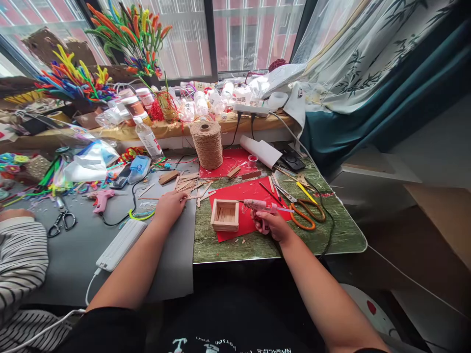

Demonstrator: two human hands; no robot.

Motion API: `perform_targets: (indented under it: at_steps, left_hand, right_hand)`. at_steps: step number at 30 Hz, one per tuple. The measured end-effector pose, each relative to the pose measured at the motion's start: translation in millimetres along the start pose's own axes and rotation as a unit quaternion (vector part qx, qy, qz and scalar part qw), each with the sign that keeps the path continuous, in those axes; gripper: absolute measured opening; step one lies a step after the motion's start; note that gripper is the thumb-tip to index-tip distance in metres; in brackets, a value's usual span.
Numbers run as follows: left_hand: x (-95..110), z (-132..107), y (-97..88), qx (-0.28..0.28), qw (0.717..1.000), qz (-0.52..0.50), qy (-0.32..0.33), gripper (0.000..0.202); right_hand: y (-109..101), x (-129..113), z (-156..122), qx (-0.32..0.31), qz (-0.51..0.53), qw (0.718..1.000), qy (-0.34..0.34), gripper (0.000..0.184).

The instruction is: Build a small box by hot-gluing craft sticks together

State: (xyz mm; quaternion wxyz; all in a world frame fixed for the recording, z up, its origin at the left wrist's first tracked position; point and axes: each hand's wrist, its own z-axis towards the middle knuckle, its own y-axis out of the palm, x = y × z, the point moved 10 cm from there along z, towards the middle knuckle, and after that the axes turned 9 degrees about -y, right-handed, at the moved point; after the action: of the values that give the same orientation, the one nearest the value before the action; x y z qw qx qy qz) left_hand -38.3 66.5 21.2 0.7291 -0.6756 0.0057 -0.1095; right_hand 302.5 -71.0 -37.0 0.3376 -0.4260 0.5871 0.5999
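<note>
A single head-worn camera looks forward and steeply down from the person's eye level onto a cluttered craft table (pixel 257 247), both bare forearms running up from the bottom edge to the middle of the frame. The left hand (pixel 170 206) lies just left of centre, the right hand (pixel 274 224), wrapped around a pink glue gun (pixel 257 205), just right of it, both close to the lens. The wide view faces a window (pixel 235 34) across the top, takes in a curtain (pixel 368 63) at upper right and another person's striped sleeve (pixel 22 260) at the lower left edge, with the wearer's dark shirt (pixel 221 333) along the bottom
</note>
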Motion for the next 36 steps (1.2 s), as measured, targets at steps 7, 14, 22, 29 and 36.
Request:
perform_targets:
  at_steps: [7,14,22,29,36]
  left_hand:
    - [8,7,6.3,-0.019,0.998,0.018,0.051,0.029]
    - [8,11,9.2,-0.031,0.994,0.050,0.091,0.033]
    - [12,11,8.8,-0.020,0.991,0.077,0.110,0.035]
    - [16,12,9.0,-0.013,0.985,0.097,0.144,0.035]
    - [10,13,-3.7,0.003,0.994,0.054,0.094,0.026]
  right_hand:
    - [-2,3,1,-0.003,0.006,1.000,-0.001,0.025]
    - [0,1,0,-0.010,0.008,1.000,-0.011,0.022]
    - [-1,0,0,-0.006,0.001,1.000,-0.015,0.024]
    - [0,3,0,-0.020,-0.001,1.000,-0.008,0.023]
    - [-11,-5,0,-0.005,-0.097,0.995,0.014,0.033]
